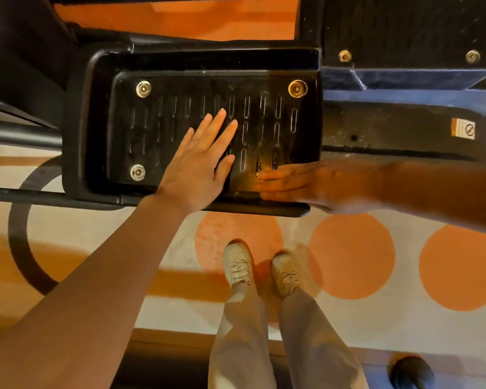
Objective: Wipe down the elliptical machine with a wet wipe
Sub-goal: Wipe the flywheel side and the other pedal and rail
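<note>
Two hands are lying flat, fingers straight, grasping nothing: left hand [199, 161] pressing the pedal [180, 127], probably steadying it; right hand [306, 183], blurred, sweeping its near edge. No wipe is showing, perhaps hidden underneath.

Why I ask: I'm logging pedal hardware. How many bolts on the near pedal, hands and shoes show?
Bolts on the near pedal: 3 (fourth corner covered)
Hands: 2 (left hand, right hand)
Shoes: 2
Total: 7
</note>
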`<state>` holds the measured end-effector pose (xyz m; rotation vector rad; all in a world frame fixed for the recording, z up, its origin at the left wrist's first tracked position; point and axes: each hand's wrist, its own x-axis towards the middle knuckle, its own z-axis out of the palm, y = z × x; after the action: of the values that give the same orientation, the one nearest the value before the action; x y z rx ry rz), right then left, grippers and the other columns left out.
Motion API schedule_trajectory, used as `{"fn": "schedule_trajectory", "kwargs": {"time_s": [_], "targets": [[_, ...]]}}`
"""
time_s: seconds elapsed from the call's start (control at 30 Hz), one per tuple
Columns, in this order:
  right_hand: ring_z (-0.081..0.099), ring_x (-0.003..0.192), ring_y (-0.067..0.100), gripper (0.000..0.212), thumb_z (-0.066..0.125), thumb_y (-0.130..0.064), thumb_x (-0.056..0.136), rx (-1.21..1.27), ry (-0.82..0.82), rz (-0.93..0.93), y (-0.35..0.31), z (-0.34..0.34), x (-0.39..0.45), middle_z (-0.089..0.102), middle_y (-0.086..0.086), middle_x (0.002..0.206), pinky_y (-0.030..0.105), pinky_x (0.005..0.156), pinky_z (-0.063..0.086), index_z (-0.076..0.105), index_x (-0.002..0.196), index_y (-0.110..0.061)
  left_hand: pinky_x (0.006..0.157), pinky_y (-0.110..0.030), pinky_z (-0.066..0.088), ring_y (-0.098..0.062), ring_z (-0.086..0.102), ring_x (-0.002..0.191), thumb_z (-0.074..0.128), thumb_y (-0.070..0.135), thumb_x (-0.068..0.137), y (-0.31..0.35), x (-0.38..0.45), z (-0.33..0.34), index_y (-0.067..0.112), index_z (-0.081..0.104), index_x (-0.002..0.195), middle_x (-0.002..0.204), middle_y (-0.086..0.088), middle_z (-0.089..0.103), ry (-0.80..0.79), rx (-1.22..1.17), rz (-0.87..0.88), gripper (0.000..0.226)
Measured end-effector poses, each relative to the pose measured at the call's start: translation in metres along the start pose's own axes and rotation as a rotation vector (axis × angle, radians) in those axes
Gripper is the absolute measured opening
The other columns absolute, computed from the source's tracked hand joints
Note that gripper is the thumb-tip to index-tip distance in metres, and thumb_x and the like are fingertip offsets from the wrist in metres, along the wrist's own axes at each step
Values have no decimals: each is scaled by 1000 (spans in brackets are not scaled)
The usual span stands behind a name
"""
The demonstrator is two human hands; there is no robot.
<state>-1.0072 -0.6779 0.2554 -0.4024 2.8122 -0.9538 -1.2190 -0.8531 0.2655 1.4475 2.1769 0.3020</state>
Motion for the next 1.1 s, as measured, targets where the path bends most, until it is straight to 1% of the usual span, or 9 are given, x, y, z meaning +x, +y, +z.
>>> {"fn": "schedule_trajectory", "kwargs": {"time_s": [0.17,0.3,0.37,0.47,0.63,0.8,0.9,1.0,1.1], "targets": [[37,135,-2,47,58,-4,92,103,-122,61,-1,-40,1,49,-11,143,33,110,39,55,135,-22,120,-33,-3,-17,-1,151,34,30,106,12,-13,10,21,17,156,164,0,5,57,-60,-80,53],[54,125,30,43,72,0,79,-128,-146,-107,-14,-32,25,63,12,127,53,97,49,66,121,-5,121,-37,4,-20,4,151,31,27,106,23,-16,16,20,20,155,164,-2,10,86,-45,-141,50],[53,126,31,31,58,-17,93,-116,-111,-100,-16,-31,48,62,12,128,54,102,44,66,122,-7,122,-37,5,-19,6,151,29,26,106,28,-22,17,20,21,155,164,-2,11,96,-39,-190,50],[55,124,30,35,60,-5,88,-164,-87,-83,-22,-24,77,64,10,127,53,106,41,66,122,-9,121,-37,8,-18,15,150,27,27,105,32,-37,20,18,27,153,162,-3,18,159,-29,-297,49],[35,139,23,47,32,-25,97,-18,-107,15,-15,-18,61,50,5,143,40,118,20,53,137,-13,119,-36,11,-16,26,146,26,35,99,43,-54,26,17,43,147,157,-3,33,263,-67,-450,54],[2,147,15,61,52,-9,96,-74,-276,-102,2,-23,54,16,2,160,34,120,-5,26,151,-18,113,-47,36,-28,56,123,39,32,96,91,-59,38,6,63,127,131,-12,62,440,-149,-512,47],[10,146,12,59,49,-4,95,-124,-202,-185,6,-30,52,22,5,158,27,119,-5,31,149,-14,112,-48,37,-27,57,123,36,37,92,122,-56,41,10,68,121,126,-10,66,517,-145,-661,51],[12,146,10,50,38,-22,101,-290,-139,-103,28,-45,44,20,2,159,31,120,0,31,150,-14,116,-46,31,-27,57,123,37,33,92,143,-47,47,11,67,120,125,-7,65,494,-140,-619,46],[7,148,14,54,18,-36,102,-448,-182,5,45,-52,40,12,1,161,38,120,5,21,152,-18,121,-40,16,-26,44,136,27,41,100,159,-32,39,10,54,137,140,-10,54,290,-45,-680,55]]}}
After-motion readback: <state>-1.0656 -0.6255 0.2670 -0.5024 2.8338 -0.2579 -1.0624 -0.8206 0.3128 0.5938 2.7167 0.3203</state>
